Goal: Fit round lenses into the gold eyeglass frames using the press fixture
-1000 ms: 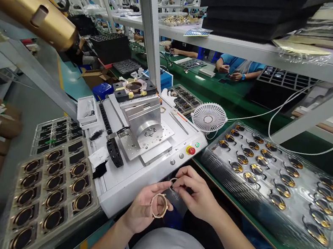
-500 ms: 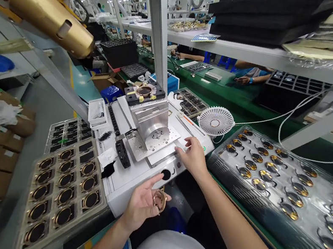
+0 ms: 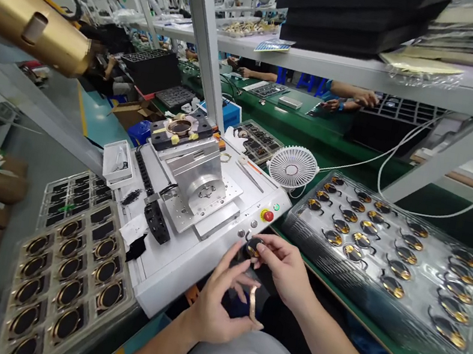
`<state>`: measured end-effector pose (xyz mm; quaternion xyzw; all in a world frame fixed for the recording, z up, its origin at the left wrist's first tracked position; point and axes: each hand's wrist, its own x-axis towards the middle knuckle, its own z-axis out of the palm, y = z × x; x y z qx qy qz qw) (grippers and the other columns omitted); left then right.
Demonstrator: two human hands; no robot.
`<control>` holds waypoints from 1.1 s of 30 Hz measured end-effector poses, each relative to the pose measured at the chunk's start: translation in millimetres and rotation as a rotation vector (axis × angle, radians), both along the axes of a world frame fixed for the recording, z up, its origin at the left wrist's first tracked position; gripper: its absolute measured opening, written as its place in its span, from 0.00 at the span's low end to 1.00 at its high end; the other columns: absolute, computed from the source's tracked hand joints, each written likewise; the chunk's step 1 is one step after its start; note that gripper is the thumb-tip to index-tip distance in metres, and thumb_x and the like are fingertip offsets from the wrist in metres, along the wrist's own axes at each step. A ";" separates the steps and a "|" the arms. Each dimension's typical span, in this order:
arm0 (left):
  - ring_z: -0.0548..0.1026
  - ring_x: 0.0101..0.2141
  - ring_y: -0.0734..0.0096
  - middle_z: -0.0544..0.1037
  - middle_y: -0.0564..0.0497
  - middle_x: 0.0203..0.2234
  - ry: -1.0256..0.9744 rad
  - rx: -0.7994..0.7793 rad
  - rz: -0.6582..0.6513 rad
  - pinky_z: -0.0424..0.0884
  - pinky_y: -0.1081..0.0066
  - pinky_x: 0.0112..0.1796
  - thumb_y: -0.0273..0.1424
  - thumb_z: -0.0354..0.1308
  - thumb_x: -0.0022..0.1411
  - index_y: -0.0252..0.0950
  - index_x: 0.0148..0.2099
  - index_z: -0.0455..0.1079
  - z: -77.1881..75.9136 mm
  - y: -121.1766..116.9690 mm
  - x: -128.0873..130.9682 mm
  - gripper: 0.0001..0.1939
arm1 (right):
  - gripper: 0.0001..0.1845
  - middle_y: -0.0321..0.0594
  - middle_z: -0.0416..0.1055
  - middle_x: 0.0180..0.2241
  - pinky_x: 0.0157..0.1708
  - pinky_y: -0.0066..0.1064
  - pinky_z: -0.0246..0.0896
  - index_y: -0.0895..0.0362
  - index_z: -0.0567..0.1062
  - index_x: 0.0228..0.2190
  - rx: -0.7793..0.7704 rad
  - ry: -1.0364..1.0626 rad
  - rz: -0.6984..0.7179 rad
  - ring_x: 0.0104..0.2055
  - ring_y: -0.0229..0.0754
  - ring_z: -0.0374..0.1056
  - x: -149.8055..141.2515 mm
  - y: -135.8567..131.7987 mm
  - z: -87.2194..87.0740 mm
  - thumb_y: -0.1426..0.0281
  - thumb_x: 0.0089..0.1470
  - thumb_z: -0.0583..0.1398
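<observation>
My left hand (image 3: pixel 218 305) is in front of the machine's front edge, thumb and a finger closed on a gold ring-shaped watch case (image 3: pixel 252 305) that stands on edge. Close by on the right, my right hand (image 3: pixel 288 270) pinches a round black display disc (image 3: pixel 254 247) with golden patches on its side. The disc is just above the fingers of my left hand, apart from the gold case. Behind both hands stands the white machine (image 3: pixel 178 270) with its metal fixture block (image 3: pixel 200 174). Another gold case (image 3: pixel 179 126) sits on the fixture's top.
A clear tray of discs with cables (image 3: pixel 381 251) lies at right. Trays of gold-rimmed discs (image 3: pixel 73 270) lie at left. A red button (image 3: pixel 267 215), tweezers (image 3: pixel 249 175) and a white fan (image 3: pixel 293 167) are near the machine's right end. A gold cylinder (image 3: pixel 30 21) hangs upper left.
My right hand has come from the machine's front edge towards my left hand and now holds the black disc, earlier near my left fingertips. The gold case has turned. The view has shifted.
</observation>
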<state>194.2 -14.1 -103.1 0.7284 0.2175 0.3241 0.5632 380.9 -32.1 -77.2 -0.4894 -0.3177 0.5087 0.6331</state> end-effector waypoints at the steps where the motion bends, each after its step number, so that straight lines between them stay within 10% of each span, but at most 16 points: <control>1: 0.82 0.47 0.46 0.38 0.32 0.76 -0.036 -0.041 -0.003 0.83 0.60 0.36 0.25 0.76 0.49 0.45 0.71 0.60 0.8 1.5 0.1 0.50 | 0.17 0.38 0.77 0.26 0.27 0.31 0.69 0.56 0.82 0.35 -0.001 -0.006 -0.005 0.25 0.39 0.70 4.4 -1.1 1.6 0.56 0.50 0.72; 6: 0.82 0.47 0.47 0.40 0.32 0.76 -0.033 -0.050 -0.098 0.84 0.63 0.35 0.23 0.76 0.48 0.45 0.68 0.64 -4.2 8.7 -0.8 0.48 | 0.18 0.32 0.72 0.23 0.22 0.27 0.65 0.57 0.75 0.31 -0.059 0.001 0.022 0.20 0.34 0.66 8.4 -6.2 -2.7 0.57 0.49 0.72; 19: 0.81 0.52 0.53 0.54 0.34 0.73 0.291 0.500 -0.127 0.83 0.61 0.45 0.24 0.63 0.63 0.47 0.73 0.51 -24.5 20.5 3.3 0.42 | 0.33 0.35 0.74 0.22 0.24 0.27 0.69 0.60 0.75 0.31 -0.038 0.189 0.036 0.21 0.36 0.71 10.6 -2.6 -21.5 0.44 0.41 0.74; 24: 0.82 0.50 0.54 0.53 0.34 0.73 0.030 0.193 -0.117 0.83 0.60 0.46 0.24 0.69 0.58 0.48 0.70 0.60 -10.1 14.7 5.5 0.41 | 0.28 0.37 0.76 0.24 0.24 0.28 0.70 0.61 0.78 0.32 -0.061 0.201 0.034 0.21 0.36 0.71 16.1 -13.9 -8.8 0.53 0.38 0.78; 29: 0.82 0.52 0.53 0.82 0.41 0.52 -0.337 -0.290 -0.008 0.79 0.57 0.53 0.34 0.72 0.59 0.42 0.57 0.75 0.7 17.2 11.0 0.24 | 0.25 0.34 0.72 0.21 0.22 0.26 0.66 0.59 0.75 0.26 -0.104 0.233 0.119 0.20 0.34 0.67 18.8 -27.5 11.7 0.56 0.40 0.78; 33: 0.83 0.49 0.58 0.84 0.42 0.50 -0.433 -0.416 0.047 0.78 0.60 0.53 0.37 0.76 0.54 0.41 0.53 0.78 -1.6 16.6 14.8 0.25 | 0.24 0.37 0.74 0.26 0.26 0.24 0.66 0.61 0.77 0.26 -0.166 0.176 0.212 0.26 0.33 0.67 11.9 -33.6 22.7 0.56 0.41 0.77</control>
